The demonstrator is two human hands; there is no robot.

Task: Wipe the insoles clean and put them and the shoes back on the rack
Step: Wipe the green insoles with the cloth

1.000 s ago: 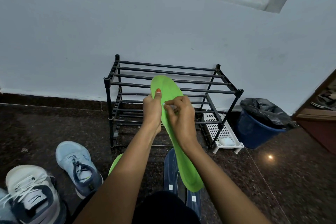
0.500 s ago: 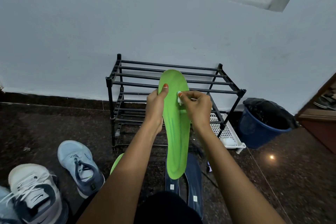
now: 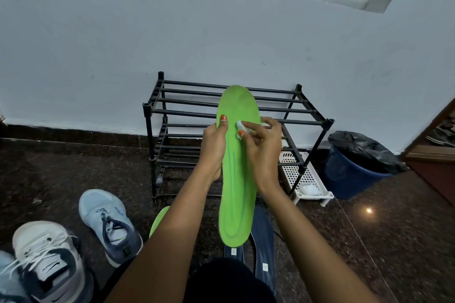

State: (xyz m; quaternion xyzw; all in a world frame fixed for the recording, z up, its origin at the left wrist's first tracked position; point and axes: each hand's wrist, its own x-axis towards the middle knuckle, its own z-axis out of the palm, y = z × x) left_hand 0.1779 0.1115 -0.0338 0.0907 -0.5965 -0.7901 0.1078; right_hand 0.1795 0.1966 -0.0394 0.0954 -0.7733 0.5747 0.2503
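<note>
Head camera report: I am observing both forearms reaching up from the bottom edge, converging in front of a black tubular metal shoe rack (image 3: 147,130) that is standing against the wall.

The left hand (image 3: 213,146) is gripping the left edge of a long bright green foam insole (image 3: 237,187). Its thumb is lying flat on the insole's face and its fingers are wrapping behind. The insole is being held off the floor, nearly upright, broad toe end up and heel end down.

The right hand (image 3: 262,147) is pinching a small white wad of wipe (image 3: 239,126) between thumb and forefinger, pressing it on the insole's face just beside the left thumb. Its remaining fingers are curling loosely.

On the dark speckled stone floor (image 3: 61,174), a second green insole (image 3: 158,220) is showing partly behind the left forearm, and two dark blue insoles (image 3: 264,236) are lying below the held insole's heel. A light blue sneaker (image 3: 108,221) and a white and grey sneaker (image 3: 49,263) are sitting at the lower left, well apart from the rack.
</note>
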